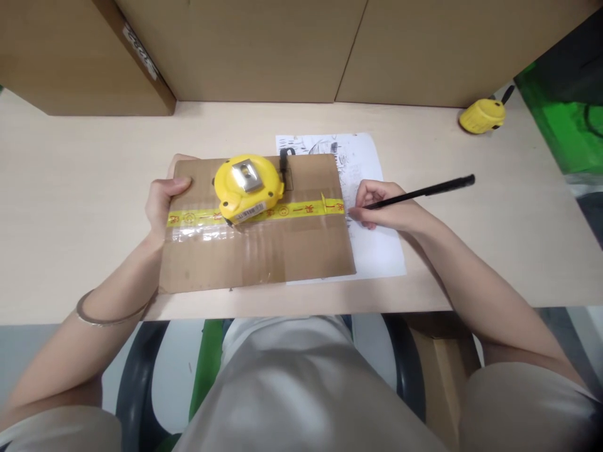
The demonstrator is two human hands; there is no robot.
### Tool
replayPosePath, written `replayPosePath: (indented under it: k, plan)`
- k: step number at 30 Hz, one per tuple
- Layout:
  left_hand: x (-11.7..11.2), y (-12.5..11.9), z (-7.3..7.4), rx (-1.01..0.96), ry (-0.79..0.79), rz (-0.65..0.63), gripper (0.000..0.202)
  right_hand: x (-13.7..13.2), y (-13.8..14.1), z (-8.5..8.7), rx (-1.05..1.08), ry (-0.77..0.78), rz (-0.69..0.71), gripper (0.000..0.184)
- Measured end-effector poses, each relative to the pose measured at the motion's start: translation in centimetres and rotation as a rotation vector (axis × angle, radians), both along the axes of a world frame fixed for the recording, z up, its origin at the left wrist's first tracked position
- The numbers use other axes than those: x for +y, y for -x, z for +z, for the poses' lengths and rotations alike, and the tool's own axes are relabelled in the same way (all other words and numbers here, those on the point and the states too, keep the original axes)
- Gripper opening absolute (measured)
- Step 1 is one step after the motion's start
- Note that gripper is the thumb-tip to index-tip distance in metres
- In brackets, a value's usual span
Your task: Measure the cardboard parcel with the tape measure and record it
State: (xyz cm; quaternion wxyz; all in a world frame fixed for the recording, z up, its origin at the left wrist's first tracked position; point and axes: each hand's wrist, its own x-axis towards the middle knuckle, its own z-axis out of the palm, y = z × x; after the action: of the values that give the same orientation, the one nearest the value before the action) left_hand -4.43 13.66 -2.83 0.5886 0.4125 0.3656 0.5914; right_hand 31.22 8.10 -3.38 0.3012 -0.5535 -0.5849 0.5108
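A flat piece of brown cardboard lies on the table in front of me. A yellow tape measure rests on it, its yellow blade drawn out to the right across the cardboard. My left hand grips the cardboard's left edge, thumb on top. My right hand pinches a black pen with its tip at the cardboard's right edge, beside the end of the blade. A white printed sheet lies partly under the cardboard and under my right hand.
Large cardboard boxes stand along the back of the light wooden table. A second yellow tape measure sits at the back right. A green object is at the far right. Below the table edge are my lap and a chair.
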Motion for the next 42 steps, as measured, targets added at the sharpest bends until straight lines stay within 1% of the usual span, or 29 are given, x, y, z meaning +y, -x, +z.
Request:
replayPosePath:
  k: [3, 6, 11, 15, 20, 24, 35, 42]
  plan:
    - [-0.3, -0.2, 0.3, -0.012, 0.035, -0.009, 0.017, -0.2, 1.0, -0.3, 0.012, -0.024, 0.002, 0.026]
    - [-0.6, -0.5, 0.7, -0.014, 0.091, 0.003, 0.018, -0.1, 2.1, -0.9, 0.019, -0.014, 0.034, 0.028]
    - [-0.9, -0.7, 1.3, 0.034, 0.131, 0.003, 0.016, 0.3, 2.3, -1.4, 0.013, 0.015, 0.054, 0.028]
    - [-0.6, -0.3, 1.0, 0.051, 0.106, 0.003, 0.017, 0.4, 2.0, -1.3, 0.002, 0.032, 0.069, 0.025]
    - [-0.3, 0.2, 0.4, 0.042, 0.09, -0.017, 0.021, 0.3, 2.1, -1.2, -0.026, 0.031, 0.045, 0.025]
    - [-0.4, 0.1, 0.4, 0.029, 0.094, -0.031, 0.021, 0.2, 2.2, -1.1, -0.032, 0.042, 0.05, 0.022]
    - [-0.4, 0.1, 0.6, 0.019, 0.104, -0.051, 0.023, -0.1, 2.3, -0.9, -0.036, 0.029, 0.029, 0.023]
    - [-0.5, -0.2, 0.7, 0.036, 0.104, -0.03, 0.022, -0.1, 1.7, -1.1, -0.021, 0.012, 0.0, 0.031]
